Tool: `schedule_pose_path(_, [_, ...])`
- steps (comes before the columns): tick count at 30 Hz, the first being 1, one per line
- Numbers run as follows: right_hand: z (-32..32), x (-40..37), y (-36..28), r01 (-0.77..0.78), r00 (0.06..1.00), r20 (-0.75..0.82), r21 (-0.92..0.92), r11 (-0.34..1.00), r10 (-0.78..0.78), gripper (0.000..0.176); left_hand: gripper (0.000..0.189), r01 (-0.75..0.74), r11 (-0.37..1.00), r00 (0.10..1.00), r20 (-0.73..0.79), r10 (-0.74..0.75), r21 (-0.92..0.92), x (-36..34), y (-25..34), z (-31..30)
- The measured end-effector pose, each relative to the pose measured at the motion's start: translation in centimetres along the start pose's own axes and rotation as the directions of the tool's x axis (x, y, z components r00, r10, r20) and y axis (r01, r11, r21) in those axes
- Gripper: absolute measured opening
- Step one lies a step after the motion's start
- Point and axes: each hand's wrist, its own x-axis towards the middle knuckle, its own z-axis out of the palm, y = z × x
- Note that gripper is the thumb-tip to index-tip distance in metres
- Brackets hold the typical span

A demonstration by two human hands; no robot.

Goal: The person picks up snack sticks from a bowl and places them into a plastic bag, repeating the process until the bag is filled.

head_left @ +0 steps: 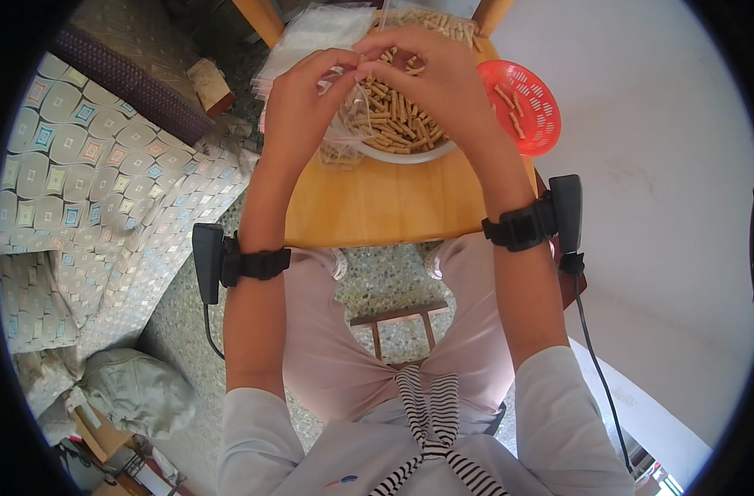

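Note:
My left hand (312,93) and my right hand (433,76) meet above a white bowl (411,157). The fingertips of both are pinched together at the top of a clear plastic bag (356,114), which hangs below them. What the bag holds is hard to make out against the bowl behind it. Short, light brown stick pieces (400,124) fill the bowl, partly hidden by my right hand. To the left lies a stack of flat clear plastic bags (311,37).
The bowl stands on a wooden chair seat (377,202). A red plastic basket (550,124) with several stick pieces sits at its right, beside a white wall (658,124). Filled bags (443,25) lie behind the bowl. Patterned fabric (95,165) covers something at the left.

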Motion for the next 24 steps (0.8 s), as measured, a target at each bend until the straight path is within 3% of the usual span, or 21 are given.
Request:
schedule_pose_path(7, [0.7, -0.2, -0.6, 0.054, 0.996, 0.077, -0.043, 0.998, -0.051, 0.018, 0.022, -0.022, 1.000, 1.000, 0.018, 0.021, 0.019, -0.2, -0.5, 0.0])
schedule_pose_path(9, [0.8, -0.2, -0.6, 0.043, 0.995, 0.094, -0.044, 0.998, -0.039, 0.017, 0.022, 0.037, 0.999, 0.999, 0.026, -0.037, -0.007, -0.4, -0.4, 0.0])
schedule_pose_path(18, [-0.3, 0.0, -0.1, 0.008, 0.998, -0.066, -0.048, 0.999, -0.011, 0.016, 0.021, -0.022, 0.996, 0.997, -0.082, 0.015, -0.085, 0.0, 0.2, -0.2])
schedule_pose_path(22, [-0.8, -0.1, 0.8, 0.003, 1.000, 0.009, -0.161, 0.987, -0.002, 0.018, 0.019, 0.024, 0.980, 0.989, -0.136, -0.052, -0.196, 0.1, 0.3, -0.8])
schedule_pose_path(24, [-0.4, -0.2, 1.0, -0.034, 0.998, 0.040, -0.181, 0.983, 0.042, 0.018, 0.016, -0.041, 0.984, 0.994, -0.103, 0.023, -0.173, 0.0, 0.7, -1.0])
